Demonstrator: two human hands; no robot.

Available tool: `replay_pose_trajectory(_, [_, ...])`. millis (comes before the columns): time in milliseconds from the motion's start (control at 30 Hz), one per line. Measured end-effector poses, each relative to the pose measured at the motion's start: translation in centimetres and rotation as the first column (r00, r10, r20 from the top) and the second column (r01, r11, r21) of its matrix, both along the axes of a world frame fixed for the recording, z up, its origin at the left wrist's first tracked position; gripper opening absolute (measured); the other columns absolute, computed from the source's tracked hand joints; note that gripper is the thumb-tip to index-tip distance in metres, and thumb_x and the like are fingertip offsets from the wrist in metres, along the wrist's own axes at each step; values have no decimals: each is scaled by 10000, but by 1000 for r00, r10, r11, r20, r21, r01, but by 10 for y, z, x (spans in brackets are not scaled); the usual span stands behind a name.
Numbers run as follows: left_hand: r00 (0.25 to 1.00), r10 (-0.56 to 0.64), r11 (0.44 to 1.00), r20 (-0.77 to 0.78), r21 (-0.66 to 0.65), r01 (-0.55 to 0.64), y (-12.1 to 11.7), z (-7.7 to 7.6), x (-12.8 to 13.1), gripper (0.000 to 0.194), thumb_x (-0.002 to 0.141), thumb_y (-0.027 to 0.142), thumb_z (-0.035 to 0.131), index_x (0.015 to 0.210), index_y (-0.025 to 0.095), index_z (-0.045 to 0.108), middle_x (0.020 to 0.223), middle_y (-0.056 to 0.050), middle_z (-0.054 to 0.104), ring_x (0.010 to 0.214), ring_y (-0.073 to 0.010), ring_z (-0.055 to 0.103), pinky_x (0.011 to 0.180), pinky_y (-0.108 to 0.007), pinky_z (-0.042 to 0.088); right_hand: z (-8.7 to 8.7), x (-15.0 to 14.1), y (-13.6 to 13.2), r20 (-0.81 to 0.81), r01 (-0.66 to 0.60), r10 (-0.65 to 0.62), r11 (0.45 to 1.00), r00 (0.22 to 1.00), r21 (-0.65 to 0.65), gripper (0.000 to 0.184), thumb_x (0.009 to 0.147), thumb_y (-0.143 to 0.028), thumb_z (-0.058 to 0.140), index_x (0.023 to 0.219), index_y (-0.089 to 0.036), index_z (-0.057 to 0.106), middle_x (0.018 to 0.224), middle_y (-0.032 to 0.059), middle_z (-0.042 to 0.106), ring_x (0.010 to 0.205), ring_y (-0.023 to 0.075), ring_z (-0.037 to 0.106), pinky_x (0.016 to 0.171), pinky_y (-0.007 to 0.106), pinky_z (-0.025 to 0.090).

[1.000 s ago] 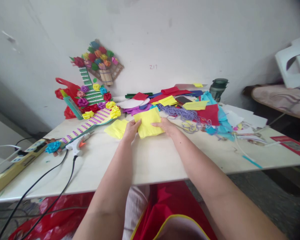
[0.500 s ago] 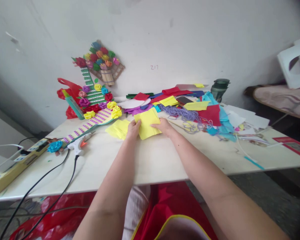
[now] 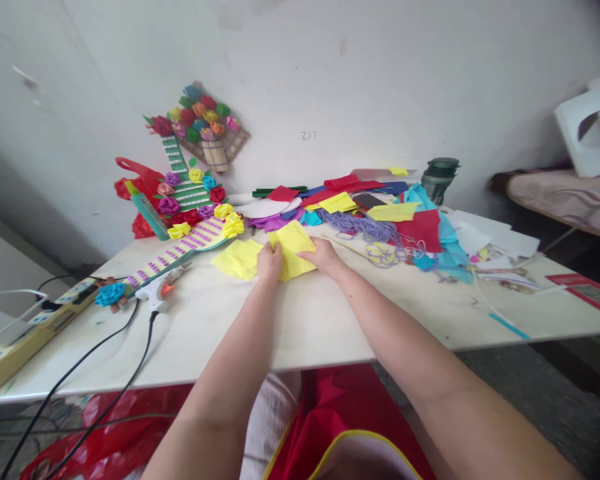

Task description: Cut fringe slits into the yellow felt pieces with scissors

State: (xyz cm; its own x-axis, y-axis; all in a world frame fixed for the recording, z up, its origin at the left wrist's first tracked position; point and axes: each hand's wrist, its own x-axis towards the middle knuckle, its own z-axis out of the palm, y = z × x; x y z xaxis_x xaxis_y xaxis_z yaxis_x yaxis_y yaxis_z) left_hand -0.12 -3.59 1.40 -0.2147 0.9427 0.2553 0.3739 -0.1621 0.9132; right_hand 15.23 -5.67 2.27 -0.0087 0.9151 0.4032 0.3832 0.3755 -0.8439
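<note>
Between my hands is a square of yellow crepe paper [image 3: 295, 248], its surface bent and creased. My left hand [image 3: 270, 262] grips its left edge with the thumb on top. On the right edge, my right hand [image 3: 325, 255] pinches the sheet, thumb over it and the other fingers mostly hidden beneath. More yellow paper pieces [image 3: 237, 259] lie on the table just left of my left hand. Beyond the sheet is a tangle of purple yarn [image 3: 365, 225].
A glue gun [image 3: 156, 290] with a black cord lies at left, near a power strip [image 3: 45, 327]. A glue bottle [image 3: 149, 210] leans by the paper-flower decorations [image 3: 195, 187]. Coloured paper [image 3: 423, 230] and a dark green bottle [image 3: 439, 180] are at the back right of the white table [image 3: 320, 333].
The yellow sheet has gone from fairly flat to bent and narrower. My right hand has moved slightly left, closer to my left hand; both still hold the paper.
</note>
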Motion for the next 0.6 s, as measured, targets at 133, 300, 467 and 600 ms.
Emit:
replay_pose_trajectory(133, [973, 138, 990, -186, 9, -139, -8, 7, 5, 223, 762, 304, 479, 579, 231, 375, 659, -93, 569, 864, -289, 558, 758, -361, 367, -1, -3, 0, 28, 28, -28, 1000, 999, 3, 161, 557, -241, 705, 694, -187, 641, 629, 9, 639, 681, 182, 589, 677, 286, 448])
replay_pose_trajectory(300, [968, 159, 987, -195, 39, -154, -10, 10, 7, 219, 788, 321, 448, 602, 233, 372, 649, -81, 550, 847, -280, 551, 738, -345, 353, -3, -5, 0, -162, -46, 30, 994, 986, -96, 225, 558, -286, 711, 744, -177, 647, 628, 6, 632, 589, 149, 565, 560, 253, 447])
replay_pose_trajectory(467, [963, 173, 984, -205, 87, -158, -8, 10, 3, 213, 812, 344, 406, 632, 230, 417, 644, -61, 546, 799, -248, 547, 717, -320, 355, 0, -6, -1, -333, -60, -30, 964, 942, -258, 232, 640, -383, 640, 683, -156, 611, 455, -24, 521, 348, 88, 408, 338, 218, 330])
replay_pose_trajectory(600, [978, 148, 980, -146, 153, -126, -3, 7, 1, 226, 810, 365, 407, 629, 230, 419, 590, -20, 495, 700, -200, 514, 672, -284, 348, 1, -4, 0, -435, -72, -58, 958, 899, -277, 277, 623, -405, 650, 706, -143, 616, 453, -28, 522, 344, 68, 383, 334, 202, 284])
